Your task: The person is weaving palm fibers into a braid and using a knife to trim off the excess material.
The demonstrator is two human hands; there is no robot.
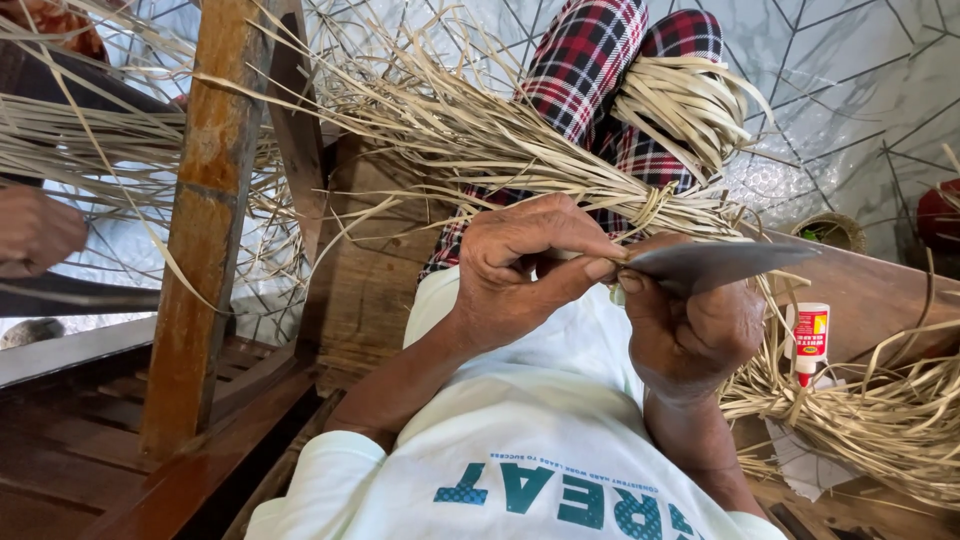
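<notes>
Pale patterned tile floor [850, 90], wooden bench [370, 280] underneath. Right hand [690, 330] fist-closed around a flat grey blade [720, 262]; left hand [525, 265] pinches a thin strip [612, 258] against its edge, held over the lap. Tied straw bundle [560, 160] lies across the plaid-trousered legs [590, 60] just behind.

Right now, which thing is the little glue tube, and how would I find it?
Start at the wooden bench on the right side. Beside the right hand, among loose pale straw strips, stands the small glue tube. It is the only white tube with a red label; everything around it is tan straw.
</notes>
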